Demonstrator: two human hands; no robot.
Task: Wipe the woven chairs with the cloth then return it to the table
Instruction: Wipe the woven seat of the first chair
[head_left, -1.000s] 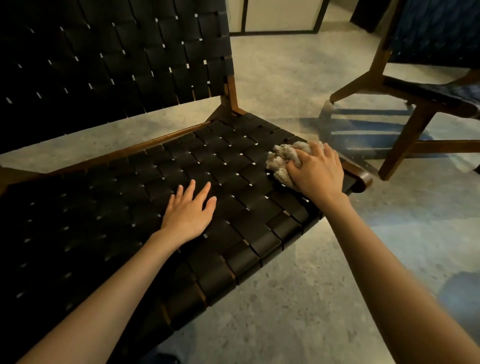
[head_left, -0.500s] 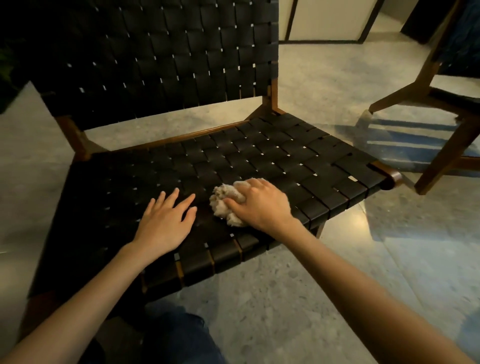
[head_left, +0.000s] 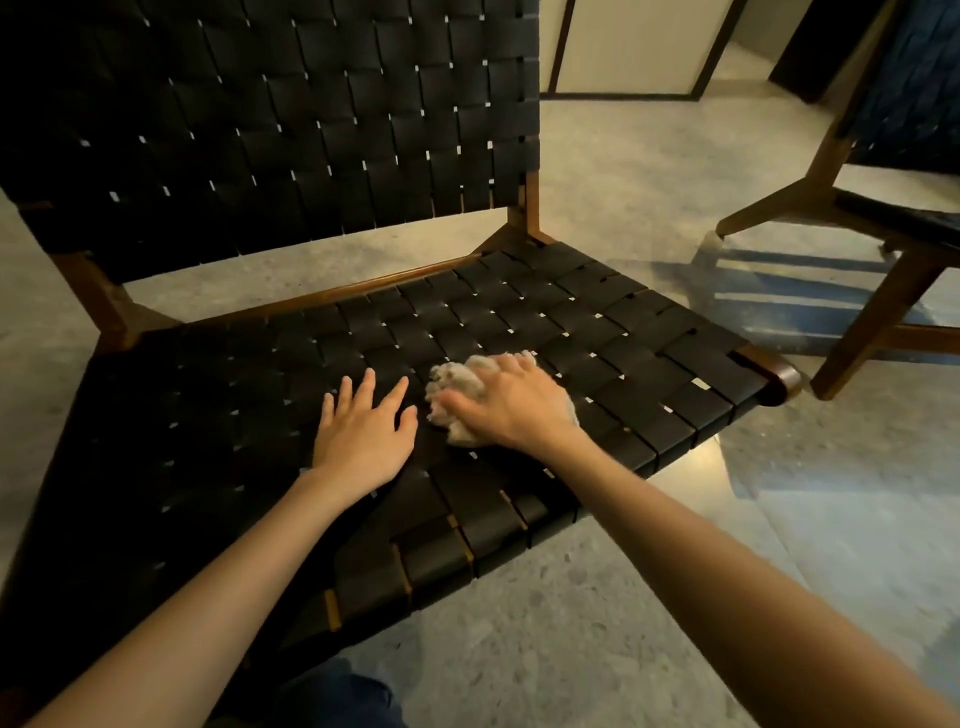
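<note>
A woven chair (head_left: 597, 322) with black straps and a brown wooden frame fills the view, its backrest rising at the top left. A bunched beige cloth (head_left: 457, 387) lies on the middle of the seat. My right hand (head_left: 511, 402) grips the cloth and presses it onto the straps. Just left of it, my left hand (head_left: 361, 436) rests flat on the seat with fingers spread, a small gap from the cloth.
A second woven chair (head_left: 883, 208) with wooden legs stands at the right on the glossy grey floor (head_left: 649, 197). A wall panel with dark framing (head_left: 639, 47) is behind. Part of my dark trouser leg (head_left: 343, 696) shows below the seat's front edge.
My right hand dragged the cloth from the seat's right front corner leftward to the middle, beside my left hand. The view shifted, showing more of the backrest.
</note>
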